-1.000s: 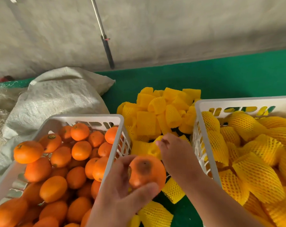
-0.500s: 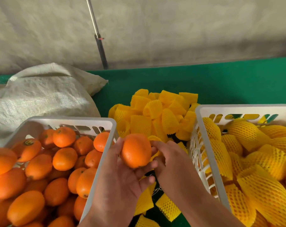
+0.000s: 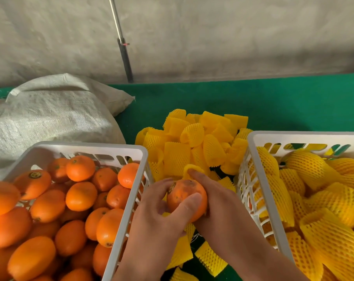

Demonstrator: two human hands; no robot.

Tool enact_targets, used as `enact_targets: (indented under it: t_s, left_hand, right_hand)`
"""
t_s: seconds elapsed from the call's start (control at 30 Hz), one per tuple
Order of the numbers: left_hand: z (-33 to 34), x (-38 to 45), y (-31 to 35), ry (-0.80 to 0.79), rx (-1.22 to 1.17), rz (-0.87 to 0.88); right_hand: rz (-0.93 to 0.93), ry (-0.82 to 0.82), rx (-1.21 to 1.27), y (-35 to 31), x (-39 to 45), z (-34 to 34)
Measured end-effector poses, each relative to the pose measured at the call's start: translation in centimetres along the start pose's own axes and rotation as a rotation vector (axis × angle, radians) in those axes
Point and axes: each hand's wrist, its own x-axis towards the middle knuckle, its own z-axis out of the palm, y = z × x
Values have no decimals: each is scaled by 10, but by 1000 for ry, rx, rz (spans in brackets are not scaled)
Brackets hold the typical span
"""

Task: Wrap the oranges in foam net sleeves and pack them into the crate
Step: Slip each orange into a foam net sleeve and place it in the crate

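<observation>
While many bare oranges fill the left white plastic crate (image 3: pixel 129 226), the right white plastic crate (image 3: pixel 253 179) already holds many sleeved ones, so the task looks roughly midway. Left hand (image 3: pixel 162 226) grips a round orange with brown blemishes (image 3: pixel 184 197) between the crates, above the green worktop (image 3: pixel 273 104). Right hand (image 3: pixel 218 203) pinches a yellow foam net sleeve (image 3: pixel 192 169) against it; wrapping not yet done.
</observation>
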Motion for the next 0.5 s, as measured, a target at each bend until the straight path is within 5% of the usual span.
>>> enact_targets:
  t_s: [0.27,0.5]
  left_hand:
    - [-6,-3,9,-187,-152,15]
    - [-7,-4,4,-81,80,8]
  right_hand:
    - [-48,32,135,-7,-2,-3]
    - [-63,50,-13,-5,-2,7]
